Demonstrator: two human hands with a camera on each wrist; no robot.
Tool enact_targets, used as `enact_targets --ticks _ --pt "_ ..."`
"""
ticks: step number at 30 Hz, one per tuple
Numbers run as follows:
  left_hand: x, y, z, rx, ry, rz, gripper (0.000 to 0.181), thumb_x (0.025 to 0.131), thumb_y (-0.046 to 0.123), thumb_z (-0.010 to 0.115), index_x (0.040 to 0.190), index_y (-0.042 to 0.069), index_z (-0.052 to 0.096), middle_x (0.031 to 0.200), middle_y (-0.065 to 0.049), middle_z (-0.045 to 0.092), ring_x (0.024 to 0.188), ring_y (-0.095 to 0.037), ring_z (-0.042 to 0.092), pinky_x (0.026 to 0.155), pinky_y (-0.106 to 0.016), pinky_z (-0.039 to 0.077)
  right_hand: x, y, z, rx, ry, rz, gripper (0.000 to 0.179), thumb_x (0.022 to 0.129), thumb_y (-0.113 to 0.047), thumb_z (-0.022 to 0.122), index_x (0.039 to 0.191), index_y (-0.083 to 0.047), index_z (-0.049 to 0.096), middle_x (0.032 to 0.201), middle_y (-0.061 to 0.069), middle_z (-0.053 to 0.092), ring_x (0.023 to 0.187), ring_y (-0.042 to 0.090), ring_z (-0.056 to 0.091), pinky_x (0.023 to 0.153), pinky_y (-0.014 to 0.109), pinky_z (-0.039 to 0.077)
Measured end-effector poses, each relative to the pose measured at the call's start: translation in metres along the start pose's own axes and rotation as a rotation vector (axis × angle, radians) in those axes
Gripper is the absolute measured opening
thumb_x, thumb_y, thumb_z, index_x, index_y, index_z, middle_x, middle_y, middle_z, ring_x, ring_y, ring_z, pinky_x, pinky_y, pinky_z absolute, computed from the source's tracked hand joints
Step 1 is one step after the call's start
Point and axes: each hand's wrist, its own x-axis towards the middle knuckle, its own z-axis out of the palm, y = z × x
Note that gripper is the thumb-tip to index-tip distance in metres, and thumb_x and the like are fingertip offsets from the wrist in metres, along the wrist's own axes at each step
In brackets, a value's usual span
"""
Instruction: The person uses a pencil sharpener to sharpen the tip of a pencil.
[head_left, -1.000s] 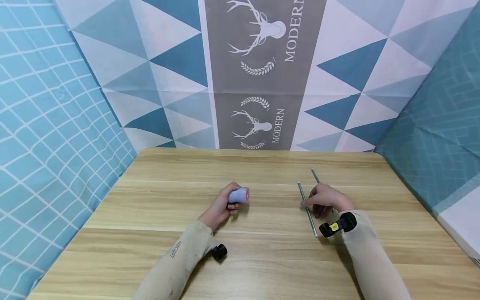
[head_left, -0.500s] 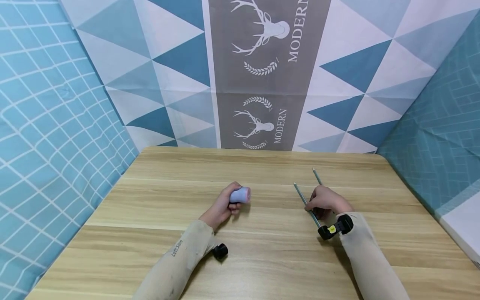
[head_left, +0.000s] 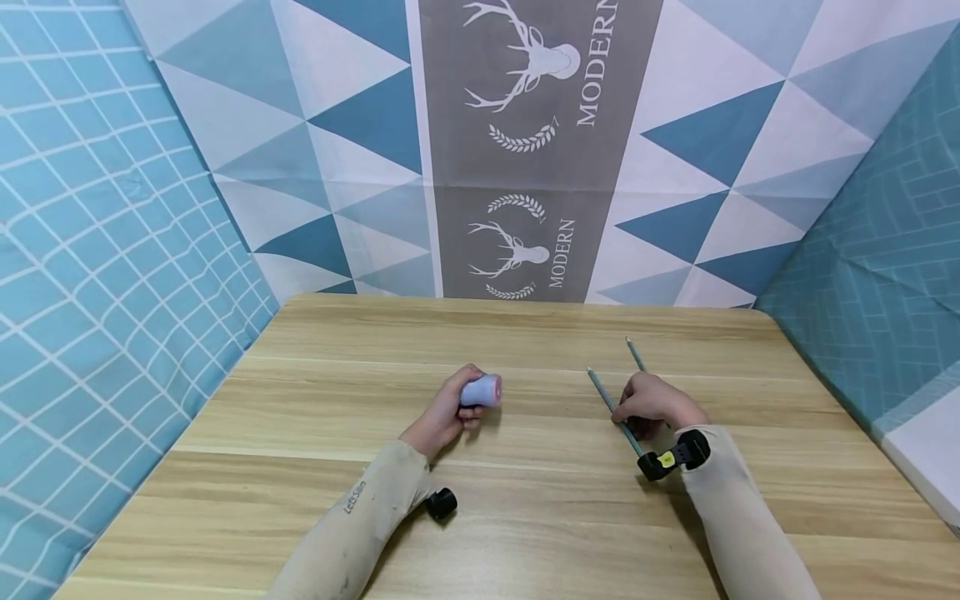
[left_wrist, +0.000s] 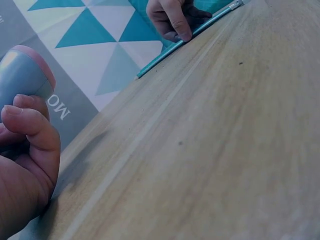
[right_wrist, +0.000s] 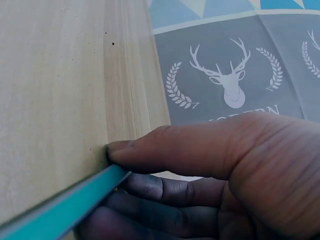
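Observation:
My left hand (head_left: 452, 404) grips a small light-blue waisted cylinder (head_left: 477, 391) with a pink end, which points right. In the left wrist view its rounded pink rim and the curled fingers (left_wrist: 37, 127) show. To the right, my right hand (head_left: 651, 402) pinches a slim green pencil (head_left: 602, 389) between thumb and fingers, low over the table. The pencil slants from upper left toward the wrist camera, which covers its near end in the head view. A second green pencil (head_left: 635, 353) lies just beyond the right hand, partly hidden by it.
The light wooden table (head_left: 525, 517) ends at a patterned wall cloth (head_left: 510, 150) with deer heads. Blue cloth (head_left: 112, 250) hangs on the left and teal cloth (head_left: 885, 242) on the right. A white surface (head_left: 930, 450) stands at the right edge.
The pencil in my right hand has turned slightly, its far end swinging left and its near end going behind the wrist camera. The left hand keeps holding the cylinder in place.

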Motion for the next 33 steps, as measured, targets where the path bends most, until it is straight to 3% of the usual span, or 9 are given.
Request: enact_targets --ticks 9,22,33 --pt "-0.001 0.001 0.000 -0.011 -0.017 -0.001 0.014 0.092 0.029 0.045 0.086 0.017 0.050 0.062 0.000 0.049 0.041 -0.002 0.034 0.041 -0.018 0.025 0.000 0.000 -0.007 0.041 0.016 -0.047 0.014 0.085 -0.011 0.070 0.088 0.003 0.068 0.070 0.008 0.064 0.059 0.018 0.063 0.054 0.035 0.057" --pt "-0.002 0.003 0.002 -0.004 0.001 0.008 0.013 0.094 0.029 0.044 0.095 0.017 0.049 0.066 -0.003 0.052 0.044 -0.004 0.036 0.041 -0.019 0.028 -0.001 -0.004 -0.022 0.166 0.046 -0.284 0.025 0.094 -0.010 0.059 0.109 0.011 0.059 0.080 0.010 0.063 0.060 0.022 0.060 0.052 0.042 0.056" --pt "-0.001 0.003 0.003 -0.002 -0.021 0.034 0.022 0.097 0.031 0.044 0.114 0.017 0.047 0.088 -0.009 0.053 0.055 -0.011 0.047 0.048 -0.023 0.037 -0.007 -0.013 -0.023 0.184 0.061 -0.351 0.025 0.097 -0.013 0.059 0.110 0.008 0.060 0.080 0.012 0.062 0.056 0.024 0.058 0.049 0.043 0.055"
